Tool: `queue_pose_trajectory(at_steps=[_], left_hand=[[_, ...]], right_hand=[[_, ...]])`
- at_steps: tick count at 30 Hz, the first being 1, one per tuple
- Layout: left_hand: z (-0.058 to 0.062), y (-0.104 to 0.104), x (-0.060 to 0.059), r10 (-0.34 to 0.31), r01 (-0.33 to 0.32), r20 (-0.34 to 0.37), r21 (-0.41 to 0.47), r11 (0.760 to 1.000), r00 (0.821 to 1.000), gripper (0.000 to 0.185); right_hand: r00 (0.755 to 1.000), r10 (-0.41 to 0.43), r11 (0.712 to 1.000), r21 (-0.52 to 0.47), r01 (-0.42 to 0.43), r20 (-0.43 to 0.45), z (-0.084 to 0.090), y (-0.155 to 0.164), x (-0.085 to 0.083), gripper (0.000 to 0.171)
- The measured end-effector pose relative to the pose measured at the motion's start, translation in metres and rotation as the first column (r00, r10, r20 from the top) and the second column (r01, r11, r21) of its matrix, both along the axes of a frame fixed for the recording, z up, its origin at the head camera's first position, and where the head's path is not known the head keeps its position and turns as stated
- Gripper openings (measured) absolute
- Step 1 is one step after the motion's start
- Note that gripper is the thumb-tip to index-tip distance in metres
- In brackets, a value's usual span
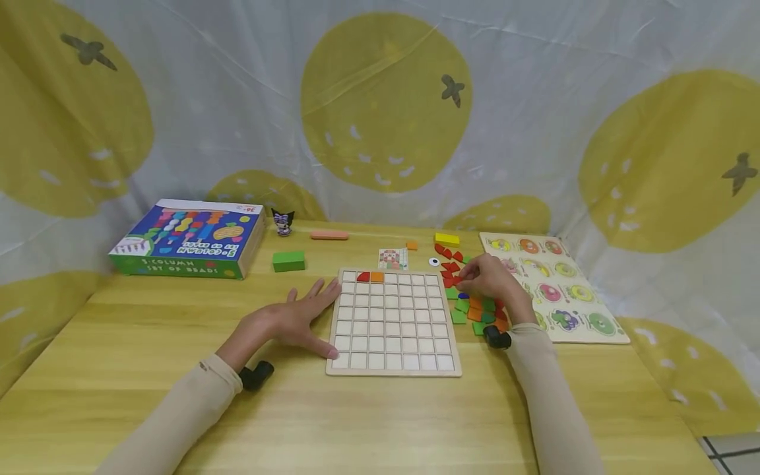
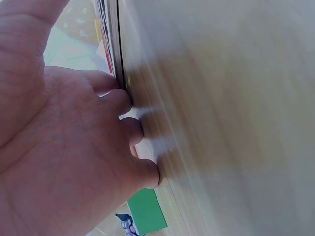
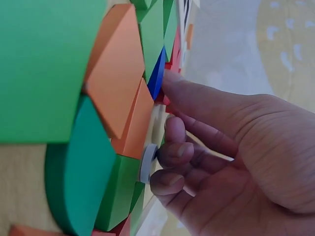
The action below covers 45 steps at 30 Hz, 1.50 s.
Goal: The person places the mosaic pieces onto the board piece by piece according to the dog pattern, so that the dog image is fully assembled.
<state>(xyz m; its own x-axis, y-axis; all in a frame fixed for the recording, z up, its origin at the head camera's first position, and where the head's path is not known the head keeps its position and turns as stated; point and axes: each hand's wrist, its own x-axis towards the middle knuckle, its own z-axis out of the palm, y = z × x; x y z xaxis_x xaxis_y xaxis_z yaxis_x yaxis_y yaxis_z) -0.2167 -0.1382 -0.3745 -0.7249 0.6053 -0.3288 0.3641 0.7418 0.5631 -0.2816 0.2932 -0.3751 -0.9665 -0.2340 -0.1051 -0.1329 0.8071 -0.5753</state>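
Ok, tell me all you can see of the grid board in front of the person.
The grid board is a pale wooden square tray with a raised rim, divided into rows of small square cells. It lies flat on the yellow table. Nearly all cells are bare; a red piece and an orange piece sit side by side in the far row. The left hand rests flat against its left edge.
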Motion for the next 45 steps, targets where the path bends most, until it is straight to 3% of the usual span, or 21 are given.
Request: queue_pose_trajectory(at_steps=[10,19,26,31,36,45], left_hand=[[0.004,-0.003,-0.002,-0.002,0.001,0.007,0.036,0.999,1.0,0.131],[-0.003,-0.001,0.0,0.008,-0.007,-0.014,0.073,0.997,1.0,0.13],[-0.006,-0.004,0.01,0.029,-0.029,0.004,0.097,0.995,1.0,0.132],[-0.004,-0.001,0.009,0.027,-0.028,0.007,0.123,0.992,1.0,0.131],[-0.007,-0.002,0.013,0.036,-0.038,0.017,0.099,0.994,0.999,0.13],[-0.001,-0.001,0.011,0.041,-0.041,0.002,0.067,0.997,0.999,0.129]], right_hand=[[1.0,0.01,1.0,-0.019,-0.01,-0.007,0.006,-0.001,-0.001,0.009],[0.99,0.032,0.995,-0.084,-0.044,-0.136,0.02,-0.007,0.006,0.01],[0.984,0.116,0.969,-0.202,-0.143,-0.139,0.02,-0.042,0.016,0.016],[0.971,0.178,0.942,-0.258,-0.214,-0.157,0.015,-0.076,0.02,0.012],[0.982,0.148,0.948,-0.267,-0.175,-0.12,-0.001,-0.107,0.022,0.007],[0.998,-0.017,0.97,-0.244,0.002,-0.061,-0.002,-0.135,0.005,0.005]])
